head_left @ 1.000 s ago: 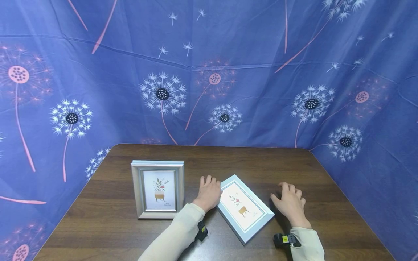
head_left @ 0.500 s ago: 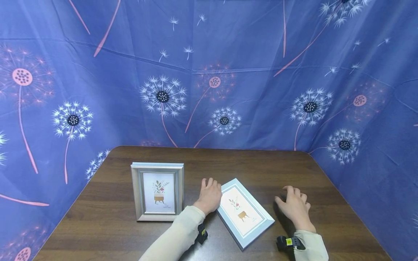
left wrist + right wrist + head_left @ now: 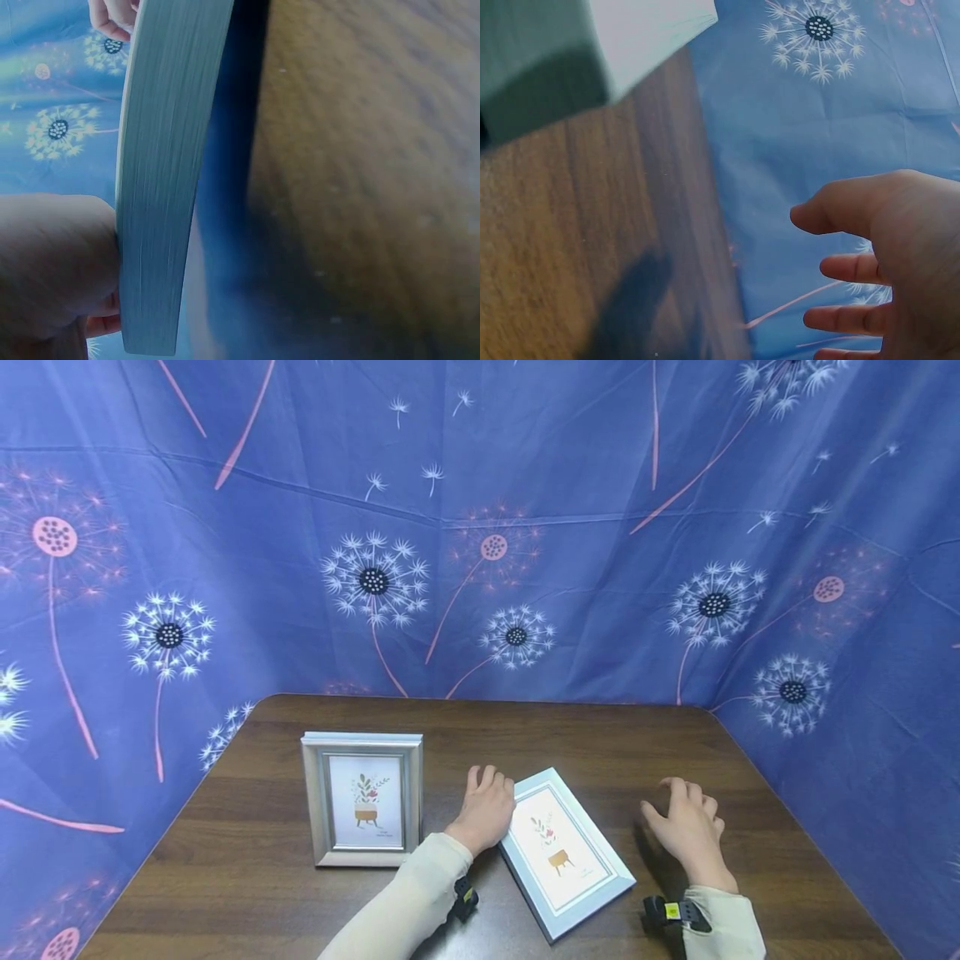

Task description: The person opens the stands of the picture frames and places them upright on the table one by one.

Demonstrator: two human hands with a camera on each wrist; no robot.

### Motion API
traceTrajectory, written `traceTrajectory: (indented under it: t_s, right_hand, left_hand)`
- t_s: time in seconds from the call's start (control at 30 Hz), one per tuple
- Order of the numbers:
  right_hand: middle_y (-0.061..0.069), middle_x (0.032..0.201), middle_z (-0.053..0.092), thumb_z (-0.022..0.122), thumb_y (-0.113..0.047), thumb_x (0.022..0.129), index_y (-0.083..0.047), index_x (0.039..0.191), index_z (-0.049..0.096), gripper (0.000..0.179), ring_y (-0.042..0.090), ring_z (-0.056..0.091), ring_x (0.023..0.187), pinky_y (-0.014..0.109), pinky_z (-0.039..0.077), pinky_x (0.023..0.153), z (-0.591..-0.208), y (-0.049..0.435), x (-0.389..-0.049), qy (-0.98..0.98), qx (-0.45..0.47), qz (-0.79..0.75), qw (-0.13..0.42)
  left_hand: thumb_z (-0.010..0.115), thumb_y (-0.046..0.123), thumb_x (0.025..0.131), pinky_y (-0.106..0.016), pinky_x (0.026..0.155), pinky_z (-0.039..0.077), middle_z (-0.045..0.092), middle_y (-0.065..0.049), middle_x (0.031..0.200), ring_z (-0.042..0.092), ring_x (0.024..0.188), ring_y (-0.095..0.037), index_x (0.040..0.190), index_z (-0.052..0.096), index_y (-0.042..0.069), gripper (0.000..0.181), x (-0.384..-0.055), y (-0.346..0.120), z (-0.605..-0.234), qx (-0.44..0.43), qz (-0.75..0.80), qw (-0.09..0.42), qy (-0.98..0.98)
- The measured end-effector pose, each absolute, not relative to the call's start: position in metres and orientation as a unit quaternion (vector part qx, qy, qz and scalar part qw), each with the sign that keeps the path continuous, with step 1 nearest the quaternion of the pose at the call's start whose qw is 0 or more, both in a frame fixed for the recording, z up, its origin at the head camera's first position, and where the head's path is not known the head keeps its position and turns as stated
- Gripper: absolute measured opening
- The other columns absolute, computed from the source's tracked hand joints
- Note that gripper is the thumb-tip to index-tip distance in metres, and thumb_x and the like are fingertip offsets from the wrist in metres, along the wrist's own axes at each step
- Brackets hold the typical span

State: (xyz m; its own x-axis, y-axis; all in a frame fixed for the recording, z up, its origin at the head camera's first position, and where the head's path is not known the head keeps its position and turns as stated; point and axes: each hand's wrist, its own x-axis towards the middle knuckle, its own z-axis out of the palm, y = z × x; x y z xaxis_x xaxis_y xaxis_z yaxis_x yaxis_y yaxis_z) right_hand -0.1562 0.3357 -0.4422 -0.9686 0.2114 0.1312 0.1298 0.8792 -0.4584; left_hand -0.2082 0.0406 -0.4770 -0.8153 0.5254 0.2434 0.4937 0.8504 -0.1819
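Note:
A light blue picture frame (image 3: 566, 860) with a plant print is turned at an angle in the middle of the table. My left hand (image 3: 483, 810) grips it by its upper left side; some of the fingers are hidden. The left wrist view shows the edge of the frame (image 3: 165, 180) close up, against the left hand (image 3: 52, 262), with a dark shadow on the table beside it. To the right of the frame, my right hand (image 3: 692, 839) is apart from it, fingers spread and loosely bent, holding nothing. The right wrist view shows this hand (image 3: 900, 255) with a frame corner (image 3: 641, 37) off to one side.
Left of my left hand stands a second picture frame (image 3: 318, 810), silver and upright, with a similar print. Both are on the dark wooden table (image 3: 247, 893). A blue cloth (image 3: 600, 560) with dandelion prints hangs behind and around the table.
My right hand has moved a little to the right, away from the frame. My left hand and the light blue frame in it have shifted slightly right. The silver frame stays put.

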Motion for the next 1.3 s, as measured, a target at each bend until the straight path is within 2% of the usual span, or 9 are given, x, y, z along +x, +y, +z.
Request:
traceTrajectory:
  t_s: [0.3, 0.57, 0.8, 1.0, 1.3]
  right_hand:
    - [0.039, 0.134, 0.033, 0.062, -0.025, 0.092, 0.007, 0.13, 0.041, 0.054, 0.063, 0.025, 0.122, 0.072, 0.023, 0.088, -0.435, 0.333, -0.154, -0.963, -0.084, 0.233, 0.104]
    - [0.04, 0.133, 0.034, 0.063, -0.023, 0.091, 0.009, 0.129, 0.042, 0.054, 0.063, 0.026, 0.12, 0.072, 0.023, 0.088, -0.434, 0.332, -0.154, -0.964, -0.069, 0.224, 0.122]
    - [0.036, 0.133, 0.037, 0.066, -0.021, 0.091, 0.007, 0.129, 0.044, 0.052, 0.061, 0.028, 0.121, 0.071, 0.026, 0.087, -0.432, 0.335, -0.156, -0.965, -0.018, 0.221, 0.141]
    - [0.034, 0.129, 0.041, 0.069, -0.021, 0.089, 0.005, 0.127, 0.048, 0.05, 0.06, 0.032, 0.118, 0.068, 0.029, 0.083, -0.432, 0.34, -0.155, -0.963, 0.02, 0.209, 0.171]
    - [0.033, 0.128, 0.044, 0.071, -0.018, 0.088, 0.004, 0.124, 0.049, 0.048, 0.059, 0.033, 0.117, 0.067, 0.03, 0.084, -0.435, 0.345, -0.151, -0.958, 0.043, 0.208, 0.193]
  left_hand:
    - [0.051, 0.021, 0.102, -0.05, 0.103, 0.028, 0.067, -0.003, 0.095, 0.049, 0.113, -0.024, 0.107, 0.064, 0.008, 0.019, -0.209, 0.039, -0.464, -0.279, 0.049, 0.179, -0.942]
    - [0.055, 0.027, 0.101, -0.052, 0.105, 0.029, 0.066, -0.003, 0.104, 0.049, 0.114, -0.022, 0.116, 0.062, 0.007, 0.026, -0.206, 0.037, -0.45, -0.299, 0.018, 0.203, -0.932]
    - [0.057, 0.03, 0.101, -0.053, 0.105, 0.03, 0.066, -0.003, 0.107, 0.049, 0.113, -0.022, 0.12, 0.061, 0.008, 0.03, -0.204, 0.036, -0.437, -0.312, 0.015, 0.217, -0.925]
    - [0.056, 0.031, 0.102, -0.053, 0.107, 0.027, 0.065, -0.004, 0.113, 0.048, 0.119, -0.023, 0.125, 0.06, 0.009, 0.032, -0.202, 0.034, -0.428, -0.322, 0.011, 0.217, -0.921]
    - [0.056, 0.034, 0.101, -0.053, 0.108, 0.022, 0.063, -0.002, 0.115, 0.046, 0.122, -0.022, 0.126, 0.061, 0.012, 0.034, -0.201, 0.032, -0.416, -0.333, 0.038, 0.245, -0.91]
